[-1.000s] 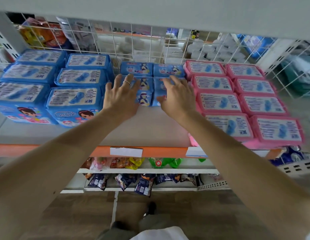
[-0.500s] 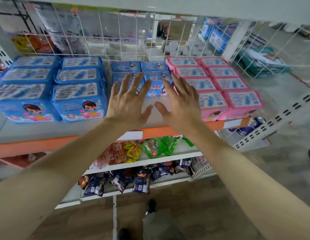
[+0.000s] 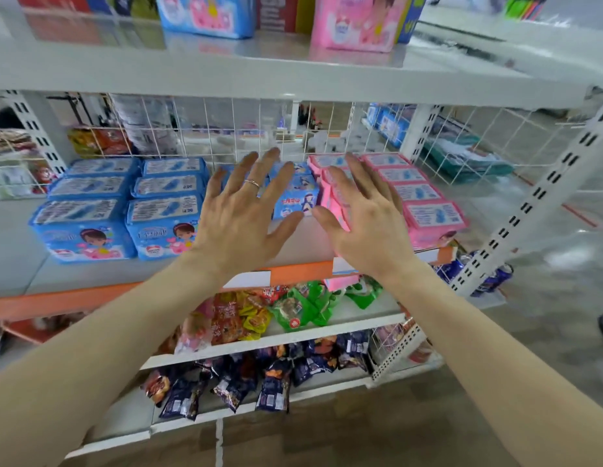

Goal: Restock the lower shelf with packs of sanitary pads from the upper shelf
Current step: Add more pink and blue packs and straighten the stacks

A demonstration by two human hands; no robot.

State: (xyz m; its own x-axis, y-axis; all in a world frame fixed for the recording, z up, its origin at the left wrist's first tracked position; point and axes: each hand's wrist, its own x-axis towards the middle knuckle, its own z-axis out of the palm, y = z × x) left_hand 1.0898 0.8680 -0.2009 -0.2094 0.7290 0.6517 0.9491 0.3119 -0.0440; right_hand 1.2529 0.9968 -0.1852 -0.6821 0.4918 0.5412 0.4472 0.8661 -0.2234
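Already the lower shelf (image 3: pixel 91 284) has rows of blue packs (image 3: pixel 165 227) and pink packs (image 3: pixel 431 214), but its middle front is bare. More packs (image 3: pixel 357 25) sit up top. Your left hand (image 3: pixel 239 224) and right hand (image 3: pixel 367 227) are spread flat, holding nothing.

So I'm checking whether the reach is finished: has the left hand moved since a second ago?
Yes. The left hand has pulled back toward the orange shelf edge, off the small blue packs, fingers spread and holding nothing.
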